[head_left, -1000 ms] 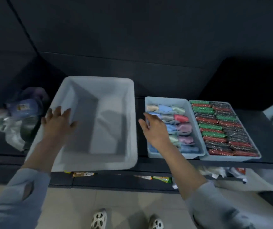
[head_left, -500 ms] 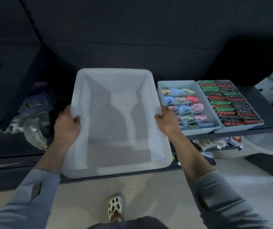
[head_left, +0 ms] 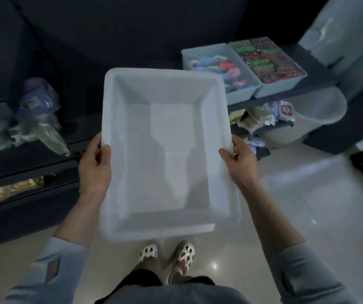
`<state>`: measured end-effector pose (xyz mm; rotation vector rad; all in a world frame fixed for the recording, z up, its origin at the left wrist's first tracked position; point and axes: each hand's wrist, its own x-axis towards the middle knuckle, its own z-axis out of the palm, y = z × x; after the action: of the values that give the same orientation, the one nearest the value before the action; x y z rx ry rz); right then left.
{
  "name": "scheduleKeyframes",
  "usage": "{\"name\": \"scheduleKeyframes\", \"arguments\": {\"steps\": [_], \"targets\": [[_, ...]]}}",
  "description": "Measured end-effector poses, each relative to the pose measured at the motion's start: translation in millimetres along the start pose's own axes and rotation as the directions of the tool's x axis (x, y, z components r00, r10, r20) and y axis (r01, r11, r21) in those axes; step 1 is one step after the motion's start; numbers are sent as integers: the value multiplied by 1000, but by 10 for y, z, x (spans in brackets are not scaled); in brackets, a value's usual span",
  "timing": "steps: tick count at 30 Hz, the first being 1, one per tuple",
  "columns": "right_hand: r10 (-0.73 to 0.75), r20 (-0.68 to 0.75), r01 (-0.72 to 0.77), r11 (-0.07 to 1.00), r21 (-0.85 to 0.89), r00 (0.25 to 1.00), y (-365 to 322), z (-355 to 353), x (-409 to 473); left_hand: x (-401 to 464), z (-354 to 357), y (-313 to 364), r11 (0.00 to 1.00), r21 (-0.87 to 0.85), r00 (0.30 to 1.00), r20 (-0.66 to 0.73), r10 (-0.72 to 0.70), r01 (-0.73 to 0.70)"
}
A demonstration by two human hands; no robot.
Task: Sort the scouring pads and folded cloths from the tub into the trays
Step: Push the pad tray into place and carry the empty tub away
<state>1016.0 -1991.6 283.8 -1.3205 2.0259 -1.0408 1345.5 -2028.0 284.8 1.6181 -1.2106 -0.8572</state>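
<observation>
I hold the white tub (head_left: 224,154) in the air above the floor, away from the shelf. Nothing lies inside it. My left hand (head_left: 95,165) grips its left rim and my right hand (head_left: 239,161) grips its right rim. On the dark shelf at the upper right stand two pale blue trays side by side. The left tray (head_left: 239,95) holds several folded cloths (head_left: 217,68) in pastel colours. The right tray (head_left: 279,87) is packed with rows of red and green scouring pads (head_left: 266,59).
A dark shelf unit (head_left: 33,167) at the left carries plastic-wrapped goods (head_left: 38,115). A grey bucket (head_left: 312,115) stands on the floor under the trays, with packets beside it. My feet in white clogs (head_left: 167,257) stand on pale tile floor.
Both hands closed on the tub's rims and lifted it off the shelf toward me. I stepped back, so the trays now lie farther off at the upper right.
</observation>
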Motion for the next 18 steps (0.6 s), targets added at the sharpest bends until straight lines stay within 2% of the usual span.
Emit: {"name": "scheduleKeyframes", "arguments": {"steps": [4, 9, 14, 18], "targets": [[110, -158, -115, 993, -19, 981, 149, -206, -770, -403, -9, -81, 1000, -10, 988, 152, 3, -2], [260, -329, -271, 962, 13, 908, 327, -232, -1713, -803, -139, -158, 998, -18, 935, 351, 57, -54], [386, -466, -396, 915, 82, 796, 470, -279, -2727, -1216, -218, -190, 990, -28, 834, 535, 134, -141], [487, -531, -496, 857, 138, 693, 627, -417, -3551, -1662, -109, -204, 984, -40, 719, 677, 156, -176]]}}
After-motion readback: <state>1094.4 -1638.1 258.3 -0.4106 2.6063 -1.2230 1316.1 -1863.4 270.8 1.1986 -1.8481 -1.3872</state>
